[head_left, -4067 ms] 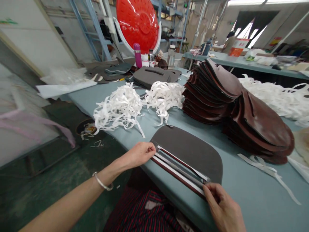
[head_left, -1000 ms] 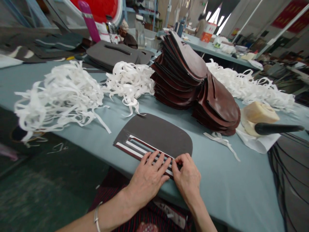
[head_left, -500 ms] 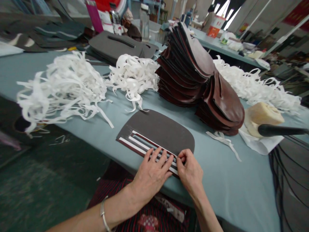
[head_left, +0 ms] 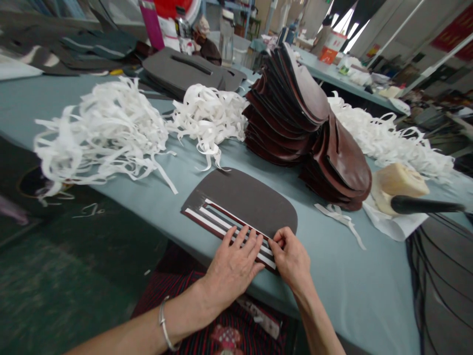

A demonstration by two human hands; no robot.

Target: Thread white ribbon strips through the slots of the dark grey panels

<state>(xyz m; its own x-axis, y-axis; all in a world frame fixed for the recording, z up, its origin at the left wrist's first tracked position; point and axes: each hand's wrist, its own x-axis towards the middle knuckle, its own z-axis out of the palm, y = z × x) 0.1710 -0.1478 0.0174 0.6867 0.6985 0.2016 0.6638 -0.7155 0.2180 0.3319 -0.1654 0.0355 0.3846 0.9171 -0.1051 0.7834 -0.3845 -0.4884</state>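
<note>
A dark grey panel [head_left: 247,192] with a rounded far edge lies on the table, its near side bordered by dark red leather. White tape strips [head_left: 212,223] run along that near side, around a long narrow slot. My left hand [head_left: 236,259] rests flat across the strips, fingers stretched out. Close to its right, my right hand [head_left: 291,256] pinches thumb and index finger at the right end of the slot, touching the panel; what sits between the fingertips is hidden.
A tall stack of brown leather pieces [head_left: 288,113] stands beyond the panel. Heaps of white strips [head_left: 103,128] lie to the left and at the back. On the right are a cream-coloured block [head_left: 401,180], a black handle [head_left: 424,203] and a loose white strip [head_left: 342,219].
The view has shifted slightly. My left hand stays flat on the panel with its fingers a little closer together; my right hand keeps its pinch at the slot's end.
</note>
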